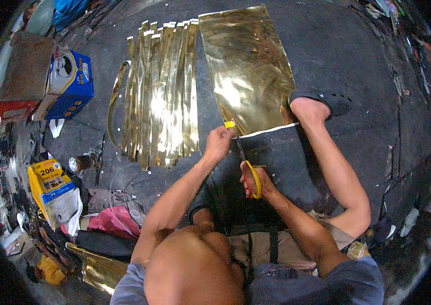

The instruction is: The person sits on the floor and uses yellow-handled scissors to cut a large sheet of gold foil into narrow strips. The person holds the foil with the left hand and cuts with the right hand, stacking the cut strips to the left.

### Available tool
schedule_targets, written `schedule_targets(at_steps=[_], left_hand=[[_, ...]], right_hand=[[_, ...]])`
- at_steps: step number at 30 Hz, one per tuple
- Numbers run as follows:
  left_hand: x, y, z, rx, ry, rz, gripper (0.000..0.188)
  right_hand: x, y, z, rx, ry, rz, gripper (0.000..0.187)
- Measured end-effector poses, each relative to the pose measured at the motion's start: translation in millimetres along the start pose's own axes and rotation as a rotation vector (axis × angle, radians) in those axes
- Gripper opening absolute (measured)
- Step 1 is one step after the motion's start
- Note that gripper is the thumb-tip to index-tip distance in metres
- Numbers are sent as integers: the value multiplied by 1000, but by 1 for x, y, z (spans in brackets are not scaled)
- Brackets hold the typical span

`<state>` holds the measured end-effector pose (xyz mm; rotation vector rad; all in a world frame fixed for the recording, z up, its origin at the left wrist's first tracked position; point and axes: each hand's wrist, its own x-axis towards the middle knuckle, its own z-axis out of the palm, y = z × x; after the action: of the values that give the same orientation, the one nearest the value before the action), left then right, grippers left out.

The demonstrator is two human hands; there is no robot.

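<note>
A large shiny gold sheet point(251, 61) lies flat on the dark floor ahead of me. My left hand point(218, 143) pinches its near left corner, where the edge strip lifts and bends. In my right hand point(259, 184) is a pair of scissors point(252, 179) with yellow and red handles. The blades point away from me, up to the sheet's near edge beside my left fingers. Whether they are parted is hard to make out. Left of the sheet, several long narrow gold strips point(160, 96) lie side by side, some overlapping; one curls outward at the left.
My foot in a dark clog point(335, 103) rests against the sheet's right edge. At the left stand a blue and white box point(73, 81) and a yellow packet point(47, 178). A gold piece point(98, 272) lies low left. Scraps line the right side point(409, 221).
</note>
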<state>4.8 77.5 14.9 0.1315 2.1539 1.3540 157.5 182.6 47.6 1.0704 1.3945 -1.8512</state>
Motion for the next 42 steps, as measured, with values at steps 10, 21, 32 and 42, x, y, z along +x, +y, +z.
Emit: schedule_targets(at_steps=[10,21,32,42], left_hand=[[0,-24,12,-147,17,-136,21],[-3,3,-2,-290,-85,-163,17],[-15,34,-15,-311,-110,-160,21],[-36,44,-45,-291,-159,-35,24]], right_hand=[[8,1,5,40,-28,-27,62],[21,-39,13,-175,38,-111,82],[153,-76,-8,-638,238,-904,77],[176,-235,20,-426,267,-596,106]])
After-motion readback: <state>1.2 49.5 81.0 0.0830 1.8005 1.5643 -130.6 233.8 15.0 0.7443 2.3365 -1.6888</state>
